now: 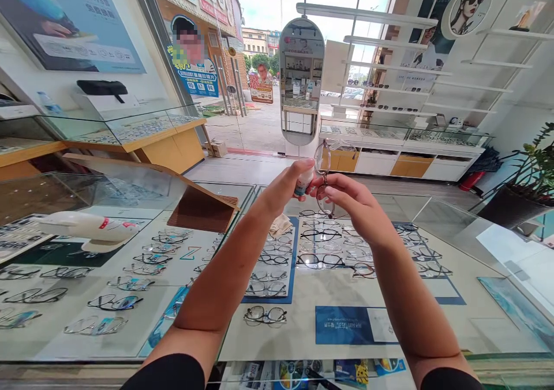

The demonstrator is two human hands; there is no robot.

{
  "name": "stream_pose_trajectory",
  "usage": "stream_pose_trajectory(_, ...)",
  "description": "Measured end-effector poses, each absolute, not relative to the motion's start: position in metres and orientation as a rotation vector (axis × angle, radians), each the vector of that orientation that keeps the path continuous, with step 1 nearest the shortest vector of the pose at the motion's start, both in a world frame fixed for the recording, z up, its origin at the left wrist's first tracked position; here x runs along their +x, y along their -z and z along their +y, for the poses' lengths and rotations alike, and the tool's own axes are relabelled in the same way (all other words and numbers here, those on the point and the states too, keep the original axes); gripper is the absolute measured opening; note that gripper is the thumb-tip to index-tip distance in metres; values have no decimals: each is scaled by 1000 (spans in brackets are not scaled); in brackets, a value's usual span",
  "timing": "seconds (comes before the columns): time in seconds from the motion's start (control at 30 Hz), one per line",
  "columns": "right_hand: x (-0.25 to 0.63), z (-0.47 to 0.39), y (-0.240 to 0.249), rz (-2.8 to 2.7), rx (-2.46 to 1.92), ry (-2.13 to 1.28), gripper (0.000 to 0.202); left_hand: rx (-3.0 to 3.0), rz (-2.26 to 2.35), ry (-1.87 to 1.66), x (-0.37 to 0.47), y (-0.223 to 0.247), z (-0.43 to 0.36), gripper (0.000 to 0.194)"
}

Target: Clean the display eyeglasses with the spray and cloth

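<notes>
Both arms reach out over a glass display counter. My left hand (289, 181) is wrapped round a small white bottle (305, 181) with red and blue print. Its fingers are mostly hidden behind the bottle. Close by on the right, my right hand (352, 201) pinches a pair of eyeglasses (322, 160) at the middle. The thin-framed glasses stand on end, one lens above the fingers and the other below. The bottle is beside the glasses. Below my left hand lies a crumpled beige cloth (281, 227) among the displayed frames.
Rows of eyeglasses (320, 260) lie in the glass counter (298, 341). One more pair (265, 315) sits nearer the front. A white rocket-shaped object (86, 226) and a brown tray-like stand (203, 205) are at left. An oval mirror (302, 84) stands beyond; a potted plant (526, 188) is right.
</notes>
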State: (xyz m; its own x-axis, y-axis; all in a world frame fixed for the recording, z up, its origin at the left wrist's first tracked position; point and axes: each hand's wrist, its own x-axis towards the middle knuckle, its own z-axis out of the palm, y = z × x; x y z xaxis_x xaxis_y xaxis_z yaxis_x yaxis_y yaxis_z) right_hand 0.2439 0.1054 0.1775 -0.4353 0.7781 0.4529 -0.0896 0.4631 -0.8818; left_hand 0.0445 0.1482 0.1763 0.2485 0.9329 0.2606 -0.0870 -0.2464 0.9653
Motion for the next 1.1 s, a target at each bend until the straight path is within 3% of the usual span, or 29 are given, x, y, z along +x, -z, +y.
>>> stream_pose_trajectory(0.4, 245, 123, -172, -1495, -583, -1244, 25, 1644, 903, -1094, 44, -181, 142, 71)
stream_pose_trajectory(0.7, 241, 130, -171, -1260, -596, -1323, 28, 1886, 1044, -888, 45, -179, 144, 67)
stream_pose_trajectory(1.1, 241, 130, -171, -1229, -568, -1351, 31, 1766, 1020, -1163, 33, -168, 172, 70)
